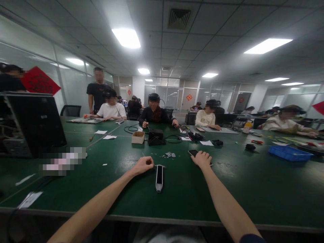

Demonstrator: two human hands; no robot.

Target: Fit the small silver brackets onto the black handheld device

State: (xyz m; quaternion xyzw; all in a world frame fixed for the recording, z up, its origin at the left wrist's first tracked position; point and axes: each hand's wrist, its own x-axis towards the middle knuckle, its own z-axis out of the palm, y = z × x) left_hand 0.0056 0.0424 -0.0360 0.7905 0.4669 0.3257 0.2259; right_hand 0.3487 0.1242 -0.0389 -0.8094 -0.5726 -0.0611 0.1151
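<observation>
My left hand (144, 165) is above the table at centre, thumb and fingertips pinched together; whatever is between them is too small to make out. Just right of it lies a long, narrow white-and-silver device (159, 188) with a dark upper face and a thin crosspiece at its far end. My right hand (202, 159) rests across a dark-screened smartphone (193, 153), its fingers spread and the phone's middle covered. Between the hands, farther off, sits a small cluster of silvery metal pieces (170, 155) with tiny bits scattered around.
Beyond are a small cardboard box (138, 137), a black case (155, 136) and cables. A blue tray (290, 153) is at right. A black computer case (35, 125) stands at left. Across the green table (121, 202) a person (155, 113) sits working, others beside them.
</observation>
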